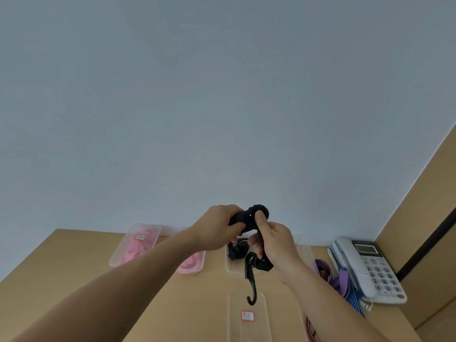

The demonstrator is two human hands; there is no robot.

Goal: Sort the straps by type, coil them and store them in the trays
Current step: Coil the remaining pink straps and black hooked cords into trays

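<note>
Coiling is the step I log here, with items listed from the left. Far-left tray point(116, 259): clear, red-labelled, holding pink straps point(138, 248). Second tray point(198, 268): a pink strap inside, partly hidden by the forearm. Left hand point(217, 228): raised above the desk point(74, 262), fingers curled round the wound part of a black strap point(246, 218). Right hand point(274, 243): thumb and fingers pinching the same strap just beside the left hand, with the loose tail running under the palm and its hook point(251, 291) hanging free below. Back tray point(230, 269): beneath the hands, with one black coil point(237, 251) already in it. Near tray point(234, 329): clear, red label, contents not discernible. Right of that: a red strap point(309, 327) at the desk edge, purple straps point(341, 280), a blue striped strap point(355, 301) and a telephone point(367, 267). My judgement: the strap is mostly wound. The next move calls for wrapping in the hanging tail, securing the hook so that the coil holds, then lowering it into the back tray beside its black match. Several uncoiled straps remain.
</note>
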